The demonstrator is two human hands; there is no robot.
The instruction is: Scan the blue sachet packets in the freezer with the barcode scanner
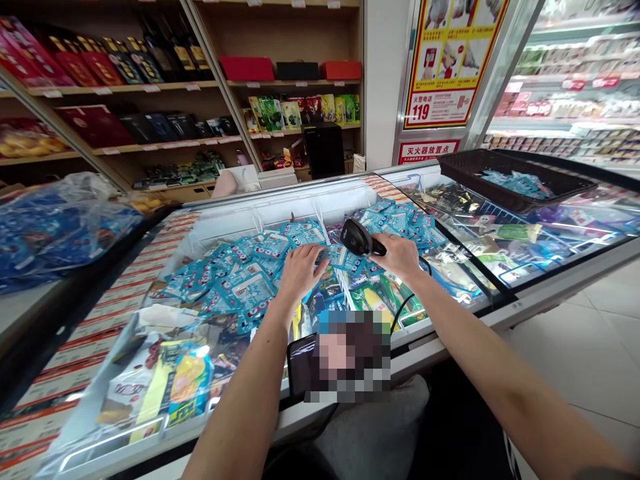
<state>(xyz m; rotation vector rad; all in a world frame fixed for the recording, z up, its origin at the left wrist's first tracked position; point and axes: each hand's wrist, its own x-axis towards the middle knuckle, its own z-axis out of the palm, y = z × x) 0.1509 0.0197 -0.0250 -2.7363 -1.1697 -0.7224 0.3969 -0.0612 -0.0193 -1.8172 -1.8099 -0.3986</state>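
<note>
My left hand (301,268) is over the pile of small blue printed packets (253,290), its fingers curled and its thumb below them, around the edge of one blue packet (311,292) that the hand partly hides. In my right hand (400,255) is a black barcode scanner (356,237), gripped by its handle, with its head turned left toward my left hand. The scanner's dark cable (401,308) runs down from my right hand. More blue packets (400,220) lie behind and beside the scanner.
The packets lie on the glass top of a chest freezer (320,193) holding bagged food. A black tray (525,190) with blue packets stands at right, a plastic-wrapped blue bundle (60,227) at left. A dark-framed device (303,367), partly blurred out, sits at the front edge. Shelves (295,83) stand behind.
</note>
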